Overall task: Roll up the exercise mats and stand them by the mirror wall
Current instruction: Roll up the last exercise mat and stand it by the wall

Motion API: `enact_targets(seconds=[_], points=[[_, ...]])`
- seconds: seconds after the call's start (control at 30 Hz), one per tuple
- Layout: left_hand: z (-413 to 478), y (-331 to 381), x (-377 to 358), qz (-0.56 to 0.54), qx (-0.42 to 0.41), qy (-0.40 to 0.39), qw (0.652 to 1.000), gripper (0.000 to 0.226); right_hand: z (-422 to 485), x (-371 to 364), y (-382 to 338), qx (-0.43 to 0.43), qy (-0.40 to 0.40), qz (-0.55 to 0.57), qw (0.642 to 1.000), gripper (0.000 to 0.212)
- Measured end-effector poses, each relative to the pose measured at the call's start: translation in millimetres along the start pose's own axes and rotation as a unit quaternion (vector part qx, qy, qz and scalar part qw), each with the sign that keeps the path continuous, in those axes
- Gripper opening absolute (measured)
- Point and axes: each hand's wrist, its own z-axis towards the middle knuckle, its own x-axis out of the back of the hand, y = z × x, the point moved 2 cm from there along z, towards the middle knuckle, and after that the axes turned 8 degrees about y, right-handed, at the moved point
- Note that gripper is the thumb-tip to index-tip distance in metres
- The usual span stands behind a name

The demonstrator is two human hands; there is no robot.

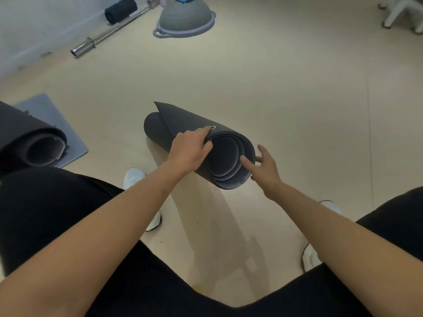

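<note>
You are crouching with both bare arms reaching forward and down. Your left hand (190, 147) is lying over the top of the rolled exercise mat (187, 121) at its near end, fingers curling over the loose outer flap and thumb hooking at the rim, so it is gripping the roll. Your right hand (266, 168) is standing wide, fingers spreading and holding nothing, with fingertips (245, 160) touching the spiral end face and the right rim.

The dark grey roll is sitting between your knees and ahead of them, its open spiral end pointing at you and its far end pointing away to the left. The outer flap is sticking up in a loose corner at the far end. I cannot tell whether the far end is resting on the floor (297, 99).

Pale beige floor is lying open ahead and to the right of the roll. To your left, a second rolled mat (29, 136) is lying partly on a flat grey mat (45, 108), well apart from the one you are holding. Your white shoes (134, 177) are showing beneath your arms.

Farther off, a barbell (109, 30) and a black foam roller (120, 9) are lying along a grey wall (34, 26), a grey balance dome (184, 18) is sitting beside them, and white furniture legs (402, 12) are standing at the upper right.
</note>
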Motion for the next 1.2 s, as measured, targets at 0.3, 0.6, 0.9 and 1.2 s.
enact_targets(seconds=[0.3,0.6,0.9,1.2], points=[[57.0,-11.3,24.4,-0.034,0.039,0.031,0.998,0.037,32.0,-30.7,-34.5,0.099,-0.015,0.09,0.991,0.068],[173.1,-63.6,59.0,0.036,0.094,0.035,0.994,0.049,140.8,-81.5,-136.7,0.167,0.002,0.046,0.985,0.078],[222.4,-117.0,130.6,-0.037,0.262,0.009,0.964,0.05,176.1,-123.3,-265.6,0.164,-0.044,-0.073,0.983,0.071],[179.0,-192.4,244.0,-0.127,0.374,0.013,0.919,0.047,129.2,-185.5,-399.2,0.172,-0.155,-0.163,0.959,0.049]])
